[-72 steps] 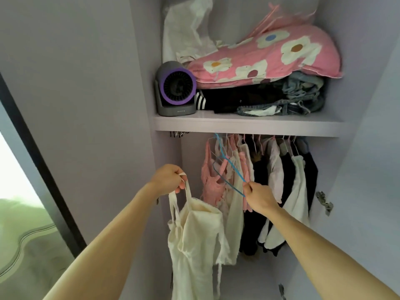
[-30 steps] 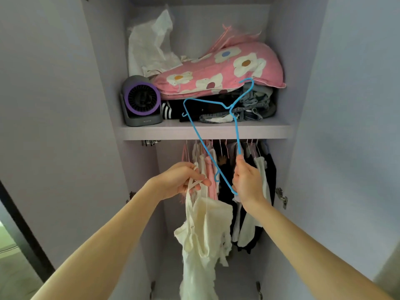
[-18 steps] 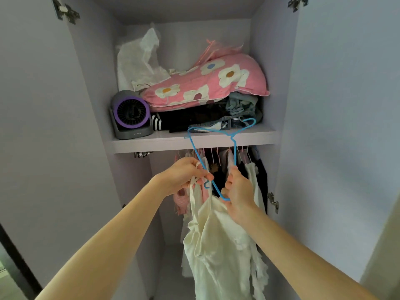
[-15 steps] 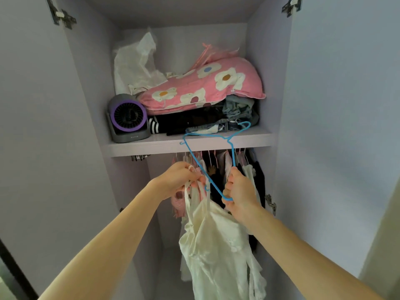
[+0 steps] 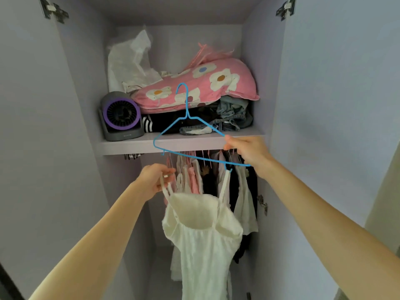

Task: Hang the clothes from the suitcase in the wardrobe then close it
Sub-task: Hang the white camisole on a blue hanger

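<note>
Shelf [image 5: 129, 146] carries fan [image 5: 121, 114] and pillow [image 5: 216, 83]; left grip [image 5: 154, 178] pinches camisole strap [image 5: 166, 190], right grip [image 5: 246, 152] clasps blue hanger [image 5: 186, 105].

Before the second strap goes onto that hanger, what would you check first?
1. Right hand grips the blue hanger: ok.
2. Hooked strap of the cream camisole sits in the hanger's notch: ok.
3. Left hand pinches the loose strap: ok.
4. Loose strap on the hanger: not ok, not yet done.
5. Free gap among the hanging clothes under the shelf: cannot tell.
6. Wardrobe door open: ok.
</note>
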### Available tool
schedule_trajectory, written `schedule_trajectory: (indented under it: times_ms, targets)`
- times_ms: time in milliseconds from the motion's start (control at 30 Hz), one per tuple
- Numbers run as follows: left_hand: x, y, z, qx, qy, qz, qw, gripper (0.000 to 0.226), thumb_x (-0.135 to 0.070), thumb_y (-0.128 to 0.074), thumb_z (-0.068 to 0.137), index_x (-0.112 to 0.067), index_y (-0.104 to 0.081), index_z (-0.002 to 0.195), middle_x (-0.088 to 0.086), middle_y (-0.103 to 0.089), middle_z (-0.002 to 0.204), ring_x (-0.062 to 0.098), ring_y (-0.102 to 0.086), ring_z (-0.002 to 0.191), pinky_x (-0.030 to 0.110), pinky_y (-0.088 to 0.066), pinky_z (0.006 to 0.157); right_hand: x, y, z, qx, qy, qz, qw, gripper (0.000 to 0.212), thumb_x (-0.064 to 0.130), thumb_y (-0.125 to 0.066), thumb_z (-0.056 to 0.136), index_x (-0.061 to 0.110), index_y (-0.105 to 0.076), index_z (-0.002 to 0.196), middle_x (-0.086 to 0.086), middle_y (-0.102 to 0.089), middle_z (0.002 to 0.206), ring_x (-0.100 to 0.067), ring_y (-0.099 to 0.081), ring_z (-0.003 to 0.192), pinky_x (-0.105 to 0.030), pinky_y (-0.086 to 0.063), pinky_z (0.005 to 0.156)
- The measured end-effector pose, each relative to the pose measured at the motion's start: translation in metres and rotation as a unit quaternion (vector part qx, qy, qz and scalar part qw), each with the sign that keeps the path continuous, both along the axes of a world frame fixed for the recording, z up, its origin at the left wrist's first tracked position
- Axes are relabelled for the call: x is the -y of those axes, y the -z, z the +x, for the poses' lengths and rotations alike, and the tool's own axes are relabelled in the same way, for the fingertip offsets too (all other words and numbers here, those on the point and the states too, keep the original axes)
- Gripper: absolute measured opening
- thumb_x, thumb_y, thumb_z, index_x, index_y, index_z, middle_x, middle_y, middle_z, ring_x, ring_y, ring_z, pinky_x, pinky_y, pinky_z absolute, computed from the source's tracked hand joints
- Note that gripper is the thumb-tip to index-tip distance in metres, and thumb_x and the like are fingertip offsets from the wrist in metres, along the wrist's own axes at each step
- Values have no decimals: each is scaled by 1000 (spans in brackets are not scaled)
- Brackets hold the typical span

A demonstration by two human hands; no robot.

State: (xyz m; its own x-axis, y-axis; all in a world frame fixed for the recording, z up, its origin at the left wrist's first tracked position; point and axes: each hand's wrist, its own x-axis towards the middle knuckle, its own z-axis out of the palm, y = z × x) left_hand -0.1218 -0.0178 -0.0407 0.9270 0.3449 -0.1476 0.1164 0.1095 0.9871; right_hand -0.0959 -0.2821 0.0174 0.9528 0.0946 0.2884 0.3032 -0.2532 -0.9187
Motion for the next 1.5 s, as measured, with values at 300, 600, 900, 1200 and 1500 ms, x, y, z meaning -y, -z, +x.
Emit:
schedule_trajectory:
  times_ms: [300, 600, 900, 1200, 1500]
  targets:
    - [-65, 5, -8, 45, -96, -61, 993, 22, 5, -36, 99, 0, -55, 108, 11, -69, 99, 23, -64, 78, 45, -51, 94, 17, 23, 26, -42, -1, 8, 999, 50, 57, -66, 87, 17, -65, 58, 14, -34, 43, -9, -30, 48, -24, -26, 56]
    - [-98, 3, -12, 72, -177, -65, 979, 25, 8, -35, 101, -2, -57, 108, 10, -60, 93, 18, -63, 75, 32, -54, 73, 5, 28, 40, -94, -66, 74, 991, 49, 48, -72, 85, 14, -60, 51, 3, -18, 51, -13, -13, 46, -24, -14, 45]
    - [-125, 5, -22, 73, -207, -55, 974, 31, 11, -40, 99, -6, -58, 118, 14, -65, 104, 15, -69, 69, 27, -55, 59, 7, 32, 45, -115, -87, 122, 982, 48, 45, -72, 86, 13, -60, 53, 5, -18, 50, -10, -13, 42, -21, -14, 40]
    - [-114, 4, -21, 66, -171, -52, 982, 22, 1, -55, 98, 1, -59, 120, 13, -68, 100, 12, -70, 67, 24, -57, 55, 8, 32, 42, -118, -108, 136, 978, 47, 45, -72, 86, 14, -60, 52, 5, -18, 50, -11, -12, 44, -22, -13, 42]
    - [-98, -5, -17, 56, -82, -53, 994, 9, -4, -56, 99, -4, -65, 103, 5, -66, 89, 12, -61, 69, 28, -51, 70, 21, 33, 42, -147, -102, 174, 968, 45, 44, -71, 86, 14, -56, 56, 6, -18, 50, -9, -12, 40, -25, -10, 46]
